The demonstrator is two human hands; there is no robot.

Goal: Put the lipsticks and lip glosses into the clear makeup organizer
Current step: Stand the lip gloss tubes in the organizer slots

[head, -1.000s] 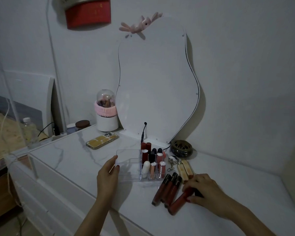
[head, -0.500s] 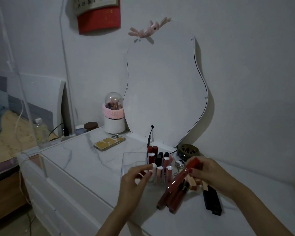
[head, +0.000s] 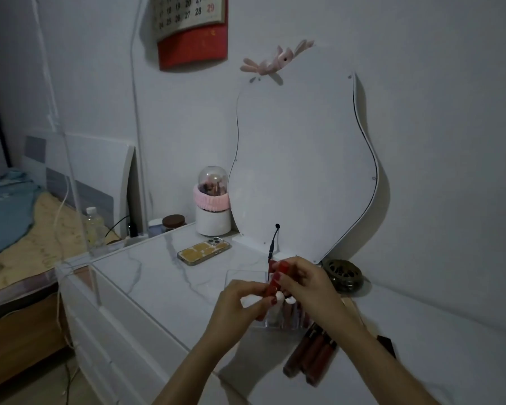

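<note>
Both hands are pinching one red lip gloss [head: 276,280] above the clear organizer [head: 243,276]: left hand [head: 236,306] low, right hand [head: 310,283] high; three glosses [head: 310,358] are lying near the dresser's [head: 146,276] front edge

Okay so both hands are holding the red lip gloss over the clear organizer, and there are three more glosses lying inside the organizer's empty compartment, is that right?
Not quite. Both hands, left hand and right hand, do hold the red lip gloss over the clear organizer, but the three lip glosses lie on the tabletop in front of it, not inside. The head view shows this.
</note>
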